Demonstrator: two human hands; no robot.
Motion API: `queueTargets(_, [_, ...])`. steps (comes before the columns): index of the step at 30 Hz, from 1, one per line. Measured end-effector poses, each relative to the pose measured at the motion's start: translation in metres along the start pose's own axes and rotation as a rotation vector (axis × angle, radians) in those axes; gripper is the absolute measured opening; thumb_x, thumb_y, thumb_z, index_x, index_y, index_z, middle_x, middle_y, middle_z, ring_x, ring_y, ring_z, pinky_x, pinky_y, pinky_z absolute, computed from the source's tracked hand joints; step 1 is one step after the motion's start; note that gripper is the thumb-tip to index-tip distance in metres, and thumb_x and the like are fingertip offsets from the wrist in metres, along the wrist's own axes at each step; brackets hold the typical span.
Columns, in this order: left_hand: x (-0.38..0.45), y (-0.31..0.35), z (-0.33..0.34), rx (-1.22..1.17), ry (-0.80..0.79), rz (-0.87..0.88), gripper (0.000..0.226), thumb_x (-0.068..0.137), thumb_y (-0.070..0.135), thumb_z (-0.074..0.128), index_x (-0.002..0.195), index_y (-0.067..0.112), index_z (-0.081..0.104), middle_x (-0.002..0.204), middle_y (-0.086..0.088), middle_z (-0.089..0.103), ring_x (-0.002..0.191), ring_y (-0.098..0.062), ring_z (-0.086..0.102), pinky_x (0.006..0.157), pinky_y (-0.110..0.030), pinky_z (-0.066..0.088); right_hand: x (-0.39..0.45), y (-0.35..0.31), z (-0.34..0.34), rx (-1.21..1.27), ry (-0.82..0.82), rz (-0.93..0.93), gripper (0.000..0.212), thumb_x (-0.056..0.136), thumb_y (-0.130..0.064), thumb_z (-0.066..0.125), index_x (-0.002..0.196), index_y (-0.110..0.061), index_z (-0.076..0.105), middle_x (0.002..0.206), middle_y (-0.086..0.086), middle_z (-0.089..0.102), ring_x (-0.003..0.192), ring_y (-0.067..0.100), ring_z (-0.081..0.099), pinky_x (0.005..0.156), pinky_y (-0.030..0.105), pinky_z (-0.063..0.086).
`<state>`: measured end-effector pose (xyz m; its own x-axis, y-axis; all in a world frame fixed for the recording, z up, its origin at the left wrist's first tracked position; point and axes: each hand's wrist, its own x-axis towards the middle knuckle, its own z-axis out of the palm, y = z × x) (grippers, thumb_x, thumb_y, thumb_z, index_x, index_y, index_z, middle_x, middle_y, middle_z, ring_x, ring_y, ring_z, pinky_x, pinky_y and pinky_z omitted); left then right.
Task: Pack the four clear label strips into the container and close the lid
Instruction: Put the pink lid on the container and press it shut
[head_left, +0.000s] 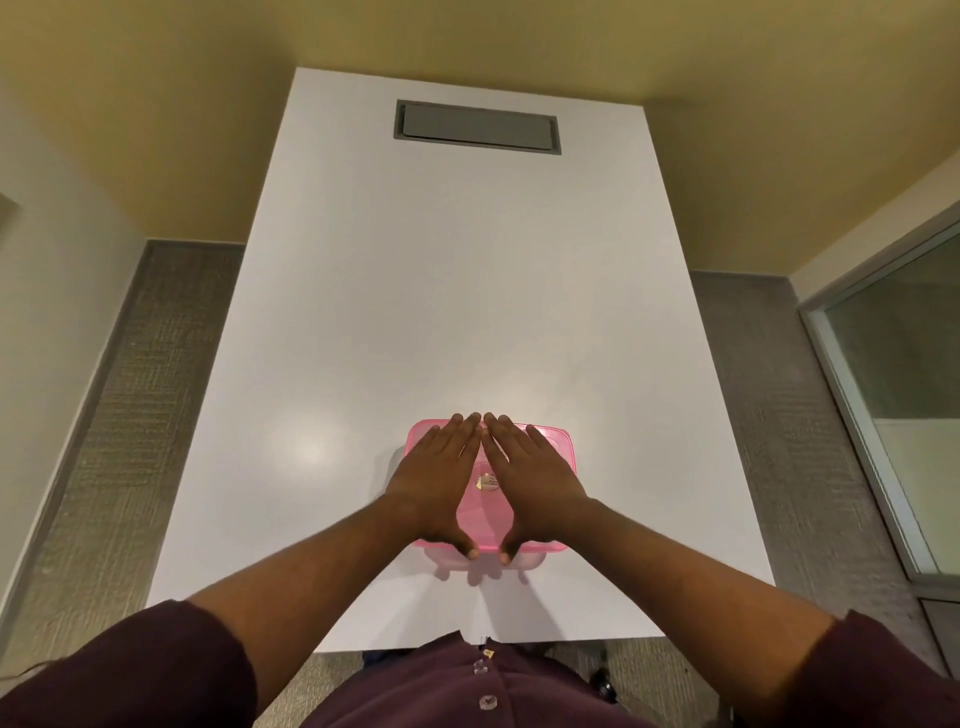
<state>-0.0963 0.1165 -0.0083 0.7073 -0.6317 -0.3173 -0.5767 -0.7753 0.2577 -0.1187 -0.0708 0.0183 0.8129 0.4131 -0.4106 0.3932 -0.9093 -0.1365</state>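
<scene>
White table (441, 286), grey carpet, yellow wall. One pink lid (556, 441); left hand (441, 473) and right hand (535, 478) flat on it, fingers spread.

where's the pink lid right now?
Head view: pink lid sits on the container near the table's front edge, centre, under the left hand and right hand.

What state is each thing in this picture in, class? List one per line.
Pink translucent plastic lid: on the container, both palms flat on it.
Clear plastic container: covered; contents cannot be seen.
Left hand: flat, fingers spread, grasping nothing.
Right hand: flat, grasping nothing.
Grey rectangular hatch in the white table: shut.
</scene>
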Motion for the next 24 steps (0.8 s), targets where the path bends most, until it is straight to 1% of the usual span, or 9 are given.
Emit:
queueTargets(5, [0.000,0.006,-0.005,-0.002,-0.016,-0.027,0.157,0.047,0.081,0.075,0.155,0.007,-0.010,0.166,-0.009,-0.013,0.153,-0.026,-0.013,0.125,-0.043,0.004,0.002,-0.004,0.000,-0.007,0.012,0.001,0.157,0.046,-0.067,0.091,0.160,-0.001,0.005,0.170,0.018,0.001,0.157,0.033,0.001,0.125,0.043,-0.001])
queueTargets(9, [0.000,0.005,-0.003,0.005,-0.011,-0.028,0.155,0.047,0.083,0.073,0.156,0.009,-0.010,0.166,-0.008,-0.012,0.153,-0.026,-0.013,0.125,-0.045,0.003,0.002,-0.005,0.002,0.007,0.020,0.010,0.154,0.048,-0.066,0.091,0.161,-0.005,0.006,0.170,0.014,0.002,0.157,0.031,0.001,0.127,0.048,0.004])
queueTargets(11, [0.000,0.006,-0.003,0.013,-0.008,-0.030,0.155,0.047,0.084,0.072,0.156,0.011,-0.010,0.166,-0.007,-0.014,0.152,-0.026,-0.015,0.125,-0.045,0.002,0.000,-0.003,0.004,0.018,0.011,0.013,0.154,0.049,-0.067,0.090,0.161,-0.008,0.002,0.171,0.012,-0.002,0.157,0.030,-0.003,0.127,0.052,0.006])
queueTargets(15, [-0.003,0.004,-0.001,-0.016,0.009,-0.018,0.154,0.048,0.086,0.070,0.156,0.014,-0.013,0.165,-0.005,-0.019,0.152,-0.024,-0.018,0.125,-0.045,0.002,-0.003,0.007,0.009,0.071,0.008,-0.006,0.158,0.047,-0.075,0.084,0.161,-0.015,-0.008,0.170,0.007,-0.010,0.157,0.025,-0.011,0.125,0.059,0.005])
queueTargets(19, [-0.008,-0.006,0.006,-0.078,0.047,0.017,0.150,0.049,0.092,0.062,0.157,0.015,-0.009,0.165,-0.003,-0.017,0.152,-0.022,-0.018,0.125,-0.045,0.000,-0.006,0.014,0.018,0.097,0.029,-0.033,0.159,0.046,-0.079,0.082,0.160,-0.016,-0.010,0.169,0.006,-0.017,0.155,0.026,-0.018,0.124,0.060,0.000])
queueTargets(20, [-0.010,-0.008,0.008,-0.084,0.050,0.033,0.148,0.051,0.093,0.059,0.157,0.014,-0.007,0.165,-0.004,-0.016,0.152,-0.022,-0.018,0.125,-0.046,0.000,-0.007,0.015,0.021,0.105,0.048,-0.040,0.158,0.046,-0.079,0.082,0.161,-0.018,-0.008,0.169,0.006,-0.017,0.155,0.027,-0.018,0.124,0.059,-0.001])
queueTargets(22, [-0.016,-0.010,0.013,-0.105,0.070,0.050,0.141,0.057,0.093,0.055,0.157,0.013,-0.004,0.165,-0.004,-0.014,0.152,-0.023,-0.018,0.125,-0.047,0.000,-0.013,0.018,0.027,0.137,0.125,-0.057,0.150,0.048,-0.081,0.079,0.162,-0.021,0.003,0.170,0.006,-0.012,0.156,0.027,-0.015,0.122,0.056,0.000])
queueTargets(24, [-0.026,-0.010,0.016,-0.188,0.119,0.002,0.132,0.065,0.089,0.054,0.158,0.013,-0.002,0.166,-0.002,-0.014,0.152,-0.021,-0.017,0.125,-0.044,-0.001,-0.021,0.022,0.030,0.270,0.244,-0.042,0.130,0.057,-0.080,0.077,0.160,-0.025,0.021,0.171,0.003,0.002,0.158,0.023,-0.007,0.125,0.056,0.007])
